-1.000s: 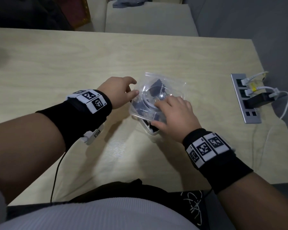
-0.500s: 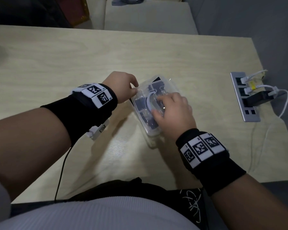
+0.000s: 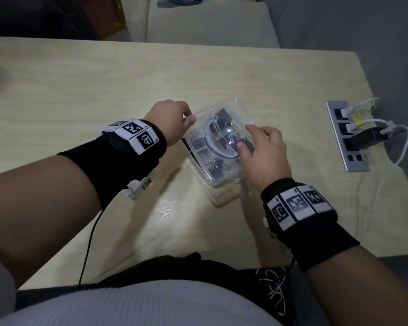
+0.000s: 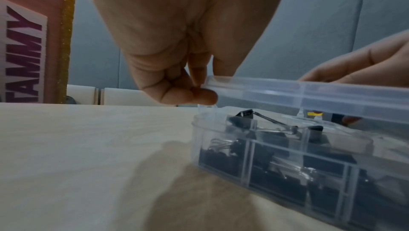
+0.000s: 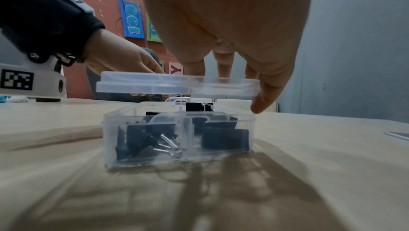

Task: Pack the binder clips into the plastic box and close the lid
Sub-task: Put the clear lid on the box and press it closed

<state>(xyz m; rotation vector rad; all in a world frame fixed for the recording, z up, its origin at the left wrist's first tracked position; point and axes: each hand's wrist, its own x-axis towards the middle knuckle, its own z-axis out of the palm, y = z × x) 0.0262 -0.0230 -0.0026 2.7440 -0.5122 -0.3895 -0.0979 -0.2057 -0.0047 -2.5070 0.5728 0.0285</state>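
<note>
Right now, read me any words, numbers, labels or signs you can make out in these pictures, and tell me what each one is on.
"AMMY", purple letters turned sideways, start cut off: white panel behind the table.
"100": blue card on the red wall.
"Y": small card on that wall, partly hidden by the lid.
Green card: blurred and mostly hidden.
Wristband tags: black-and-white code patterns; their tiny corner print is too small to read.
Plastic box: no readable text.

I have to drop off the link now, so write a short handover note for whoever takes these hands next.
Left hand: pinching the lid's left end.
Right hand: fingers on top of the lid, thumb down its right side.
Plastic box sits on the table; binder clips are inside.
Done: clips packed.
Left: the lid hangs above the rim, with a gap. Lower it and press it shut.
</note>
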